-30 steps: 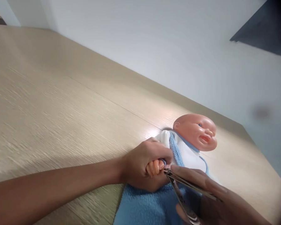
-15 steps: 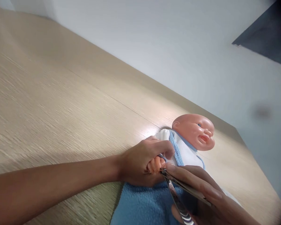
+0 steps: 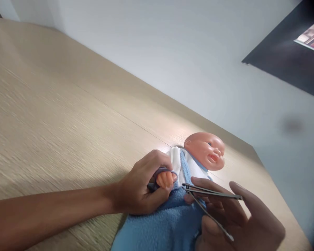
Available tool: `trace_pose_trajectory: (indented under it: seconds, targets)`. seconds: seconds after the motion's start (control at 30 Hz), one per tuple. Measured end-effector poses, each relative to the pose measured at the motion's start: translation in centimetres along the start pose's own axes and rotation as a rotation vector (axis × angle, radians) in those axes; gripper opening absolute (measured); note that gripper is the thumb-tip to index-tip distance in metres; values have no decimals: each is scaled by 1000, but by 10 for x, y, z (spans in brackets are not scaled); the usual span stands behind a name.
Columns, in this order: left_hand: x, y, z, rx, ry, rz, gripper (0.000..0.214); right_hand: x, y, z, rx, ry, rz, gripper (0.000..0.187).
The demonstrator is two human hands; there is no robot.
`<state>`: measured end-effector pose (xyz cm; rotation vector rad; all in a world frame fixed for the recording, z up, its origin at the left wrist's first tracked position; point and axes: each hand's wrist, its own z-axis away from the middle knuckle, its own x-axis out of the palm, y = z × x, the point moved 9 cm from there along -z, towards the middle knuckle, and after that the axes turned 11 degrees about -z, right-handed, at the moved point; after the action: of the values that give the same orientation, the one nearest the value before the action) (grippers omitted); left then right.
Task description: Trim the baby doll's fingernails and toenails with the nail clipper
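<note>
We see a baby doll (image 3: 199, 158) lying on its back on a light wooden table (image 3: 68, 115), right of centre in the lower half of the frame, its head (image 3: 205, 150) pointing toward the upper right. The doll wears a white top and is wrapped from the chest down in a blue fleece blanket (image 3: 162, 226) that runs to the bottom edge.

The left hand (image 3: 140, 188) enters from the lower left, forearm flat along the table. Its fingers are clenched around the doll's arm, so that the doll's small orange hand (image 3: 166, 179) protrudes between thumb and index finger.

The right hand (image 3: 232, 219) occupies the lower right corner. It grasps a metal nail clipper (image 3: 210, 205), with the thumb on the upper lever and the fingers beneath the body. The clipper's lever stands raised from the body, and its cutting end points left, just beside the doll's hand but apart from it.

A pale wall fills the upper frame, with a dark panel (image 3: 285, 59) at upper right.
</note>
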<state>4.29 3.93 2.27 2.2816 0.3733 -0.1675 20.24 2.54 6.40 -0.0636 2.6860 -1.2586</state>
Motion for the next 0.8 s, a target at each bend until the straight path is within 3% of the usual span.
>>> trace_pose_trajectory:
  seconds: [0.1,0.33,0.6,0.8]
  targets:
    - [-1,7,-6,58,55,-33,17,2,1,-7,-20,26,-76,44]
    - [6,16,-15,203,72,-152,22,5,3,-13,-3,-89,-70,54]
    - [12,-1,-14,104,23,-199,26,13,2,-15,-4,-107,-70,44]
    - [14,3,-18,137,17,-202,23,11,-3,-15,-30,-66,-39,36]
